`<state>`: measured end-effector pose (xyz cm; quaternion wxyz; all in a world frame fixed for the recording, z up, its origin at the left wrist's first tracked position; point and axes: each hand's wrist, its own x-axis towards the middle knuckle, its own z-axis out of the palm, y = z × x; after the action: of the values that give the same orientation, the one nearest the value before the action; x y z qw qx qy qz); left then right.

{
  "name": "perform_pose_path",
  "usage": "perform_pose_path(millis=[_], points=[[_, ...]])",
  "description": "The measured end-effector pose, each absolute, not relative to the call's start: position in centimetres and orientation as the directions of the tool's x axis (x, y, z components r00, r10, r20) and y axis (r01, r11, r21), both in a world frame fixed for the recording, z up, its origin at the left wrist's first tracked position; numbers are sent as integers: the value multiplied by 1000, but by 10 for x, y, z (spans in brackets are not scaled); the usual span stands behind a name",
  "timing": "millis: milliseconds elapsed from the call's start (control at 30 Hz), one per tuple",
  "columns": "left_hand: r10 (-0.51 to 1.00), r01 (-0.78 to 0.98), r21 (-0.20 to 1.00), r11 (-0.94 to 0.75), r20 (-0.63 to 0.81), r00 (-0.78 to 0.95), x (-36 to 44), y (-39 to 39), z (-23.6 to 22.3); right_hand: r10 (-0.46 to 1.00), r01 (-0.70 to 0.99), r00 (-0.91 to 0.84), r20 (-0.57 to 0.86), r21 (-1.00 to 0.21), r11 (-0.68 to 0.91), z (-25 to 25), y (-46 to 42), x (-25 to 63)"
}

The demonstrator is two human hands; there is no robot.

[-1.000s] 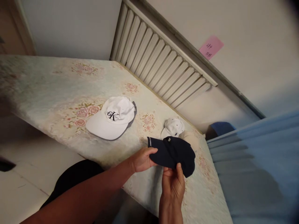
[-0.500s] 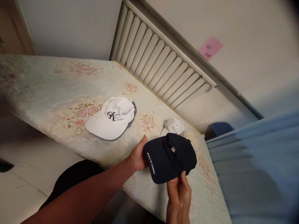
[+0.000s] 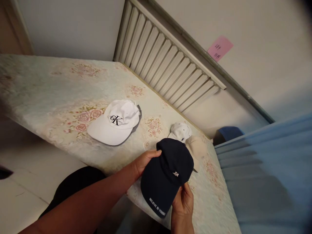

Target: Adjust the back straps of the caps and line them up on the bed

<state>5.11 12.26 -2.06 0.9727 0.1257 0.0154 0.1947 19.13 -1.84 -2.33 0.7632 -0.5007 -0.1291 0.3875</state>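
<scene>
A dark navy baseball cap is held up between my two hands, its brim pointing down toward me with white lettering along the edge and a small white emblem on the front. My left hand grips the cap's left side, thumb on top and the other fingers hidden beneath. On the right side, my right hand is closed on the lower edge where brim meets crown. A white baseball cap with black letters lies on the flowered table cover to the left. Behind the navy cap sit a smaller white cap and a beige cap.
The table has a pale flowered cover. A white radiator runs along its far edge, with a pink note on the wall. At right hang a blue curtain and a dark blue object.
The navy cap has turned so its brim points more toward me, and it has shifted slightly left. My left thumb now lies over its top edge. More of the beige cap shows.
</scene>
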Motion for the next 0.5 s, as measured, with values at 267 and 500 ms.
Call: perform_pose_path(millis=[267, 500], points=[[450, -426, 349, 835, 14, 893, 50, 127, -22, 737, -552, 618, -273, -818, 160, -27, -22, 177], [421, -428, 427, 797, 116, 900, 50, 127, -23, 697, -509, 667, -264, -845, 167, -33, -22, 175]])
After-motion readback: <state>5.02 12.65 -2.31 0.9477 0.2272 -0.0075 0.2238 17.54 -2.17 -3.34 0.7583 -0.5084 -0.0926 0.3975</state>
